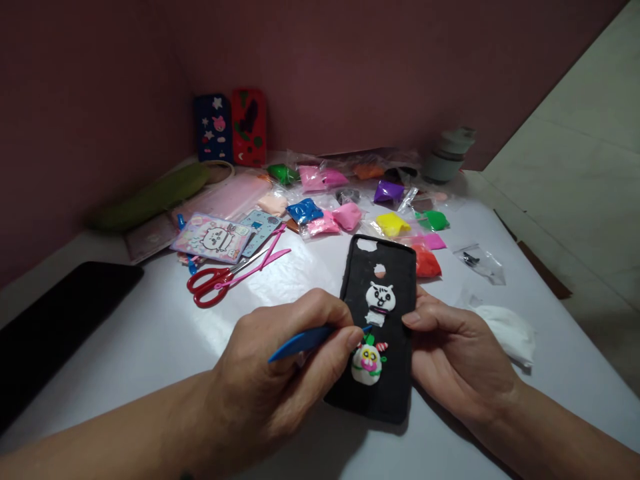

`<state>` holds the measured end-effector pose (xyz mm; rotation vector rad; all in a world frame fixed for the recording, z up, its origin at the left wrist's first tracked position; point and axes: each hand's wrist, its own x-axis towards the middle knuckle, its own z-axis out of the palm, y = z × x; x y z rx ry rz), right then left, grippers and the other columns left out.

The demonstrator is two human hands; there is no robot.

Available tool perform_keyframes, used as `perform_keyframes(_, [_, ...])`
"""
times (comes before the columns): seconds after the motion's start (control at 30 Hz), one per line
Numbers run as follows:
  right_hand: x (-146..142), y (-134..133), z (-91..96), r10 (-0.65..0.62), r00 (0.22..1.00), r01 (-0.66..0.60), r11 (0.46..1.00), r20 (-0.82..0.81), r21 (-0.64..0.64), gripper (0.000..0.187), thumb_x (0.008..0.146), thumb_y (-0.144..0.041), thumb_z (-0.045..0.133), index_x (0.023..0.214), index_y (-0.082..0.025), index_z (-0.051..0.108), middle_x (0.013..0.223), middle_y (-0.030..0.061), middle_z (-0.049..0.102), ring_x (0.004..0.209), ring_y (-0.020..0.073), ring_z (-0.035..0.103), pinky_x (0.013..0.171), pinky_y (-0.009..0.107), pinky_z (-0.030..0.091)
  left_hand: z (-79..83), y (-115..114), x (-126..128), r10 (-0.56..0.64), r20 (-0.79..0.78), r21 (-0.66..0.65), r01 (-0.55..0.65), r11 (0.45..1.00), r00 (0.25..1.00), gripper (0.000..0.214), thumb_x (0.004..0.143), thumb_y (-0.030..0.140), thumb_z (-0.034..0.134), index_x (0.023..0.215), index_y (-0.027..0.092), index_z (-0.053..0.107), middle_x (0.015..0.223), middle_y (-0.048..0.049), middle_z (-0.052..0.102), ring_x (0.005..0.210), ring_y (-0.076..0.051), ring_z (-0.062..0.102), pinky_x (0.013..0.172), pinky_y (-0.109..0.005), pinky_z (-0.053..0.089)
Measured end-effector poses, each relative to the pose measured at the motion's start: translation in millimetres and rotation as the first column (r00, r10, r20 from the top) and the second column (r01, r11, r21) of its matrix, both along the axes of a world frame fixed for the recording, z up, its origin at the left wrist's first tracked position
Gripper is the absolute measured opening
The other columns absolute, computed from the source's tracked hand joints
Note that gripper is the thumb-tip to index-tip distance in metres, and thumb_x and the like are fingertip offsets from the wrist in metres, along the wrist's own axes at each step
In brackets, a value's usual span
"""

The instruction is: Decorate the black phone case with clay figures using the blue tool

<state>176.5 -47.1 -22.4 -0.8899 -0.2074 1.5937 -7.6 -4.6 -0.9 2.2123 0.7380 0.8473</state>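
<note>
My left hand is closed in a pen-like grip around a blue modelling tool. The tool's thin tip meets or hovers just over a black phone case, between two clay figures on it. The upper figure, a white clay character, has a dark-lined face and a band at its neck. Below it sits a second white clay figure with yellow eyes, a pink mouth and green on top. My right hand grips the case by its right edge, thumb on the face side, fingers mostly hidden behind.
Red-handled scissors and a pink tool lie beside character cards. Several clay packets, including a yellow packet, spread across the back. A white clay packet is at right. Two decorated cases, including a red case, lean against the wall.
</note>
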Motion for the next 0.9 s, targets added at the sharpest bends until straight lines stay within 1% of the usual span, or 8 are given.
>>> perform_keyframes(0.17, [0.9, 0.6, -1.8, 0.023, 1.000, -0.023, 0.999, 0.002, 0.028, 0.042, 0.054, -0.004, 0.058, 0.090, -0.024, 0.069, 0.090, 0.0033, 0.073, 0.096, 0.0289, 0.064, 0.084, 0.045, 0.052, -2.9, 0.5, 1.1, -0.002, 0.062, 0.028, 0.000, 1.000, 0.998, 0.009, 0.088, 0.017, 0.053, 0.079, 0.019, 0.055, 0.060, 0.0070, 0.056, 0.046, -0.005, 0.048, 0.044, -0.015, 0.036])
perform_keyframes(0.3, [0.5, -0.2, -1.4, 0.019, 1.000, -0.019, 1.000, 0.018, 0.022, 0.040, 0.053, -0.005, 0.058, 0.087, -0.024, 0.069, 0.087, 0.0026, 0.073, 0.093, 0.0286, 0.064, 0.084, 0.045, 0.052, -3.5, 0.6, 2.6, 0.029, 0.039, 0.036, -0.030, 0.999, 0.999, 0.009, 0.088, 0.017, 0.054, 0.080, 0.019, 0.055, 0.059, 0.0074, 0.056, 0.046, -0.005, 0.049, 0.045, -0.015, 0.037])
perform_keyframes(0.47, [-0.2, 0.3, -0.2, 0.015, 1.000, -0.016, 1.000, 0.011, 0.016, 0.040, 0.053, -0.005, 0.059, 0.087, -0.023, 0.069, 0.087, 0.0028, 0.073, 0.094, 0.0282, 0.064, 0.086, 0.045, 0.051, -2.5, 0.1, 1.6, 0.017, 0.041, 0.028, -0.018, 0.999, 0.999, 0.009, 0.088, 0.017, 0.053, 0.080, 0.019, 0.055, 0.058, 0.0070, 0.057, 0.045, -0.005, 0.050, 0.044, -0.015, 0.037])
perform_keyframes(0.6, [0.7, 1.3, -1.0, 0.016, 1.000, -0.016, 1.000, 0.024, 0.008, 0.040, 0.052, -0.005, 0.058, 0.086, -0.024, 0.069, 0.088, 0.0023, 0.073, 0.094, 0.0282, 0.064, 0.087, 0.044, 0.051, 2.0, -1.0, -0.2, -0.017, 0.024, 0.009, 0.017, 1.000, 1.000, 0.011, 0.088, 0.014, 0.051, 0.079, 0.017, 0.056, 0.061, 0.0044, 0.059, 0.048, -0.006, 0.054, 0.046, -0.016, 0.041])
perform_keyframes(0.73, [0.7, 0.9, -0.9, 0.016, 0.999, -0.017, 1.000, 0.032, 0.026, 0.041, 0.053, -0.005, 0.057, 0.087, -0.024, 0.070, 0.088, 0.0020, 0.073, 0.093, 0.0277, 0.064, 0.088, 0.045, 0.051, 5.3, -0.6, -0.1, 0.011, 0.029, -0.010, -0.010, 1.000, 1.000, 0.010, 0.088, 0.014, 0.051, 0.080, 0.016, 0.056, 0.059, 0.0040, 0.060, 0.048, -0.007, 0.056, 0.044, -0.016, 0.042])
perform_keyframes(0.9, [-0.3, 0.4, 0.7, 0.010, 1.000, -0.011, 1.000, 0.017, 0.023, 0.040, 0.053, -0.004, 0.058, 0.088, -0.022, 0.069, 0.088, 0.0029, 0.073, 0.094, 0.0275, 0.064, 0.090, 0.044, 0.050, 4.5, 0.8, 1.2, -0.001, 0.036, -0.021, 0.001, 1.000, 0.999, 0.011, 0.088, 0.014, 0.050, 0.079, 0.016, 0.056, 0.061, 0.0025, 0.062, 0.050, -0.008, 0.058, 0.045, -0.017, 0.043])
